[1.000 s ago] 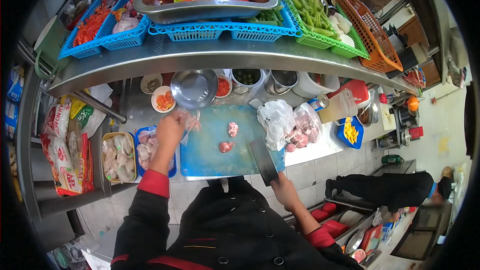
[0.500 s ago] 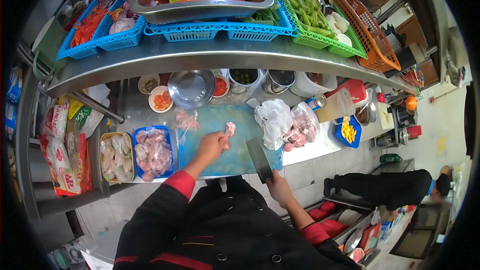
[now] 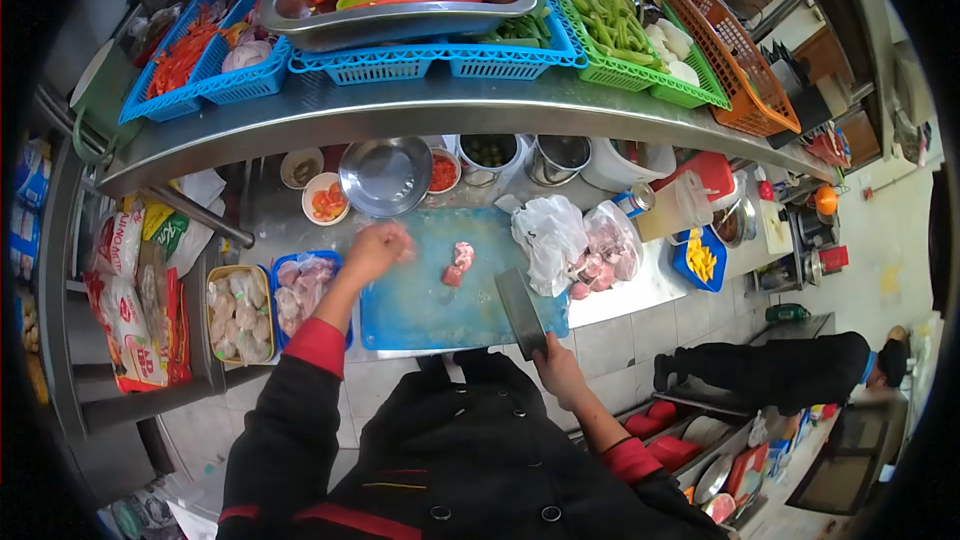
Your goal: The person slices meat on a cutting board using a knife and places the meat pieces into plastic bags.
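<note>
In my right hand [image 3: 560,372] is a cleaver [image 3: 520,312], its broad dark blade slanting up over the right side of the blue cutting board [image 3: 420,315]. Two small pieces of raw meat [image 3: 458,265] lie close together on the board, left of the blade and apart from it. My left hand [image 3: 368,252] is at the board's upper left corner, over a crumpled clear plastic wrap with pinkish bits [image 3: 402,240]. Its fingers are blurred and partly hidden, so their grip on the wrap is unclear.
Right of the board sit a white plastic bag [image 3: 548,240] and a clear bag of meat [image 3: 610,245]. Two tubs of bagged meat, one yellow-rimmed [image 3: 268,290] and one blue [image 3: 348,325], stand at left. A steel shelf [image 3: 420,112] with vegetable baskets overhangs. Another person [image 3: 770,370] bends at right.
My left hand has let go of the meat and moved up and left to the plastic wrap. The meat stays on the board. My right hand and the cleaver have hardly moved.
</note>
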`<state>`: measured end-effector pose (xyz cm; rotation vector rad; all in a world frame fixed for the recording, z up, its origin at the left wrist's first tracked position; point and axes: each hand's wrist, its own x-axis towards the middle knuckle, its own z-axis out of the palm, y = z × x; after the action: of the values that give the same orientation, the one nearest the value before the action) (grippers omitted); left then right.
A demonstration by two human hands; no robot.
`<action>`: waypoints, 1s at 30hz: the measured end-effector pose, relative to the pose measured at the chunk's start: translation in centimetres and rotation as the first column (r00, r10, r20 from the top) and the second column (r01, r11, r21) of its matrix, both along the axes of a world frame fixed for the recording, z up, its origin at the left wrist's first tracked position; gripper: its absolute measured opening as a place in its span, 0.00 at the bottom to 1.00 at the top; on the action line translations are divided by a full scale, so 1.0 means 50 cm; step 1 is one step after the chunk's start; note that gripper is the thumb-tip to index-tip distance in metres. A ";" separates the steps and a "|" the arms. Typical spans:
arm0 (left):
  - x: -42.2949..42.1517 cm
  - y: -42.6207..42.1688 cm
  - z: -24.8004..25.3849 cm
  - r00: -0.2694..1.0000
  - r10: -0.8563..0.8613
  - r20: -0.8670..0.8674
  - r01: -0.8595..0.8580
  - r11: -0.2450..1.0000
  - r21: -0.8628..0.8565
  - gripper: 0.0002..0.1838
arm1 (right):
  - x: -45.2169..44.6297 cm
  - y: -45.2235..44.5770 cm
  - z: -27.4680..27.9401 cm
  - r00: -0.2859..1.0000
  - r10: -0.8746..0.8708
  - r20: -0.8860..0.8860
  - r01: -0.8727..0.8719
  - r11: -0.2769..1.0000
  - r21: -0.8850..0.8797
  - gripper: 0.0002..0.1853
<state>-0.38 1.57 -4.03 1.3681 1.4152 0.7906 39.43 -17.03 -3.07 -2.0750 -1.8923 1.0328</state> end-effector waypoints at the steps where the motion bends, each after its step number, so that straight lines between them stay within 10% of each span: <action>1: -0.010 0.000 0.023 1.000 -0.004 0.010 0.004 0.998 -0.065 0.10 | 0.001 0.001 0.000 1.000 0.008 0.000 -0.008 1.000 0.000 0.24; 8: -0.038 -0.004 0.049 0.999 -0.028 -0.024 0.025 0.993 -0.120 0.10 | 0.013 0.018 0.006 1.000 0.030 0.003 -0.030 0.999 0.022 0.23; 10: -0.036 -0.018 0.063 0.882 0.042 -0.468 0.054 0.980 0.191 0.14 | 0.020 0.029 0.007 0.999 0.046 0.002 -0.046 0.999 0.015 0.22; 19: 0.029 -0.024 0.093 0.690 0.424 -0.586 -0.167 0.881 0.442 0.30 | 0.053 0.047 -0.009 0.990 0.124 -0.065 -0.123 0.992 0.011 0.17; 30: 0.056 -0.058 0.116 0.648 0.315 -0.693 -0.281 0.945 0.166 0.20 | 0.125 0.101 -0.030 0.953 0.245 -0.181 -0.249 0.969 0.000 0.18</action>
<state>2.41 -1.35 1.76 1.5813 2.3010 0.4903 45.71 -11.96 -4.55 -1.7179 -2.0900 1.2531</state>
